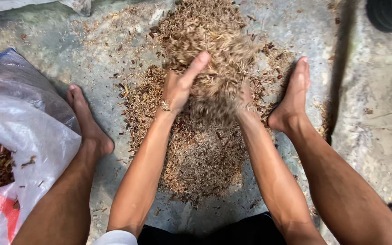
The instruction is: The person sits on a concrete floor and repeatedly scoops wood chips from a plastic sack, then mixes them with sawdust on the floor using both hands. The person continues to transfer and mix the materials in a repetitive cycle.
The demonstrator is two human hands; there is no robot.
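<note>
Your two hands scoop up dry chaff from the heap on the concrete floor.

From the head camera, your left hand [180, 86] is cupped against the left of a lifted clump of chaff [214, 50], fingers [195, 68] pointing far; your right hand [246, 102] is half buried on the clump's right, so you cannot tell its finger spread; loose bits fall to the heap [200, 159] between your bare feet [291, 97]; a white plastic sack [28, 136] of darker chips sits near left on the floor [368, 113].

A concrete floor [368, 136] bears a chaff heap [205, 159] and a plastic sack [28, 136].
</note>
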